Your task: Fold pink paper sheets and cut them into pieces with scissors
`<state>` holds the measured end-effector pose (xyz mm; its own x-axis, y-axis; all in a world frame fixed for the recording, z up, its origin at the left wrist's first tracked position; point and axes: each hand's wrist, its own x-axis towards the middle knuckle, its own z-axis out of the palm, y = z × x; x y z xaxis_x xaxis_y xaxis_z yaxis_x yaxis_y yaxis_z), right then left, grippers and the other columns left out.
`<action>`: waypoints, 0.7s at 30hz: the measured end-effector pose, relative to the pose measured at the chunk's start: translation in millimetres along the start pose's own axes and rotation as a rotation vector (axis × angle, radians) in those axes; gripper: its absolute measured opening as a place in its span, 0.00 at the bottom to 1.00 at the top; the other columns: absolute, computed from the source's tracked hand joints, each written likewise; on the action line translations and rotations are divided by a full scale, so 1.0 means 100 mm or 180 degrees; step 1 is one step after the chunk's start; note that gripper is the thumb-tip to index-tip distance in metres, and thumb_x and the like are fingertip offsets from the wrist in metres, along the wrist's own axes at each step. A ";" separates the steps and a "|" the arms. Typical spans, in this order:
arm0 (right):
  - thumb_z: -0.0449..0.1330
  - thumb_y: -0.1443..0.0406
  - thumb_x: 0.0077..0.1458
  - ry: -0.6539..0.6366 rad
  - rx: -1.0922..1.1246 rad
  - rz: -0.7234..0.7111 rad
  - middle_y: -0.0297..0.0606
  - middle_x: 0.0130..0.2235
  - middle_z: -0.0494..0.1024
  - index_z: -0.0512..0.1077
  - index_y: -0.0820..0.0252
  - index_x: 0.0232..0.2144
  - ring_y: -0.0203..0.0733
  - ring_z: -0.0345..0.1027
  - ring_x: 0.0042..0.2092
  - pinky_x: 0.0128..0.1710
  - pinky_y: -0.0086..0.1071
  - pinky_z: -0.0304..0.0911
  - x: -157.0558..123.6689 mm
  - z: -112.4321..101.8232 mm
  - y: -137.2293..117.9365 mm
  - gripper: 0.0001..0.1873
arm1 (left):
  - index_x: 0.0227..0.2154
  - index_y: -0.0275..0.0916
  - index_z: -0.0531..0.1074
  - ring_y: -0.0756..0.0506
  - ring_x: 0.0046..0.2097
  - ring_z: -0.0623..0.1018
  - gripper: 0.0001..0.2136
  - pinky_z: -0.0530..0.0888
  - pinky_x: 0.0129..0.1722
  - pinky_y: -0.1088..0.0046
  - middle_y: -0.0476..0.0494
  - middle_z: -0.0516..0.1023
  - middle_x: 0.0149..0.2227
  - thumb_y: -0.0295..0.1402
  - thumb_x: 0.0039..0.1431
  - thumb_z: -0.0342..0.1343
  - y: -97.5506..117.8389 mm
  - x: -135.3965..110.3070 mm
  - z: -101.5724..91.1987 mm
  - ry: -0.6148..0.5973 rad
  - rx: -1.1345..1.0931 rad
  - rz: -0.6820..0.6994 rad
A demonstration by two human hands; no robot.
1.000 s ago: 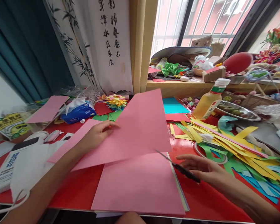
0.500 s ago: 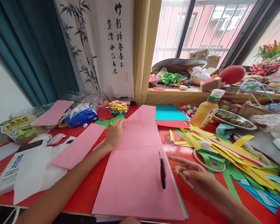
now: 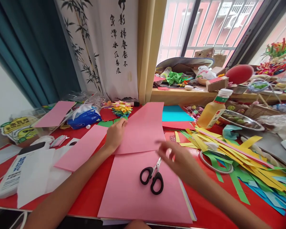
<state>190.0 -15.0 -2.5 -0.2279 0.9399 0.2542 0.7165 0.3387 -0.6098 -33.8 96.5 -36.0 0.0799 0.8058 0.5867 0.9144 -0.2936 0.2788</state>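
A raised sheet of pink paper (image 3: 143, 130) is pinched at its left edge by my left hand (image 3: 116, 135). Below it lies a stack of coloured paper (image 3: 126, 190), pink on top with pale edges showing at the right. Black-handled scissors (image 3: 154, 172) rest on that stack, handles toward me. My right hand (image 3: 178, 157) hovers above the scissors' tips, by the lower right corner of the raised sheet. Its fingers are bent, apart and slightly blurred, and nothing shows in them.
To the left lie a pink strip (image 3: 83, 148), white paper (image 3: 35, 178) and a blue tissue pack (image 3: 84, 119). Yellow, green and blue paper strips (image 3: 250, 159) are heaped on the right, around a metal ring (image 3: 215, 168). Behind them stand a juice bottle (image 3: 212, 109) and a metal dish (image 3: 243, 122).
My right hand has moved left and up toward the pink sheet. The scissors, blurred and upright before, now lie further left on the stack. My left hand keeps its grip.
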 end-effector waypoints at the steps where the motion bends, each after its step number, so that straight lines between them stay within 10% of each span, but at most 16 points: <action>1: 0.53 0.55 0.52 0.0524 0.0009 0.0029 0.42 0.41 0.73 0.62 0.57 0.51 0.42 0.67 0.38 0.35 0.35 0.61 0.16 -0.04 0.08 0.25 | 0.34 0.40 0.67 0.49 0.28 0.71 0.15 0.58 0.27 0.76 0.49 0.73 0.27 0.40 0.62 0.37 0.00 0.01 -0.04 0.0096 -0.0120 -0.0055; 4: 0.60 0.51 0.42 0.0813 0.0406 0.0415 0.51 0.55 0.61 0.48 0.58 0.59 0.48 0.65 0.46 0.35 0.35 0.63 0.56 -0.13 0.42 0.45 | 0.33 0.39 0.68 0.51 0.25 0.69 0.16 0.58 0.26 0.77 0.50 0.71 0.24 0.42 0.61 0.37 0.01 0.02 -0.14 0.0204 -0.0412 -0.0211; 6: 0.57 0.50 0.46 0.0333 0.0849 0.0667 0.51 0.52 0.66 0.47 0.59 0.59 0.46 0.67 0.44 0.34 0.34 0.63 0.67 -0.15 0.61 0.43 | 0.33 0.39 0.68 0.51 0.24 0.68 0.16 0.58 0.26 0.78 0.50 0.70 0.24 0.42 0.61 0.38 0.01 0.02 -0.16 0.0158 -0.0505 -0.0266; 11: 0.52 0.55 0.52 0.0931 -0.0264 0.0517 0.38 0.31 0.73 0.62 0.62 0.46 0.39 0.66 0.30 0.29 0.31 0.57 0.39 -0.01 0.45 0.22 | 0.31 0.39 0.66 0.49 0.25 0.68 0.13 0.57 0.25 0.77 0.48 0.71 0.24 0.39 0.60 0.39 -0.05 0.04 -0.12 -0.0284 -0.0288 -0.0416; 15: 0.50 0.54 0.53 -0.0746 -0.1297 -0.0075 0.33 0.20 0.71 0.69 0.56 0.29 0.39 0.65 0.23 0.20 0.28 0.43 0.01 0.19 -0.04 0.14 | 0.33 0.41 0.66 0.45 0.30 0.72 0.13 0.59 0.27 0.74 0.45 0.74 0.28 0.37 0.60 0.38 -0.12 0.06 -0.06 -0.0719 0.0185 -0.0590; 21: 0.52 0.64 0.52 -0.1194 -0.2208 0.0079 0.34 0.25 0.75 0.68 0.56 0.30 0.42 0.70 0.25 0.18 0.31 0.32 -0.25 0.27 -0.24 0.05 | 0.41 0.40 0.65 0.39 0.42 0.73 0.13 0.67 0.32 0.68 0.40 0.75 0.39 0.36 0.59 0.38 -0.14 0.05 -0.01 -0.1471 0.0590 -0.0901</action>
<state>160.4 -46.0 -14.3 -0.3252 0.9405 -0.0990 0.9439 0.3292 0.0269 -46.1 104.4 -36.3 -0.0513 0.9933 0.1036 0.9764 0.0280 0.2143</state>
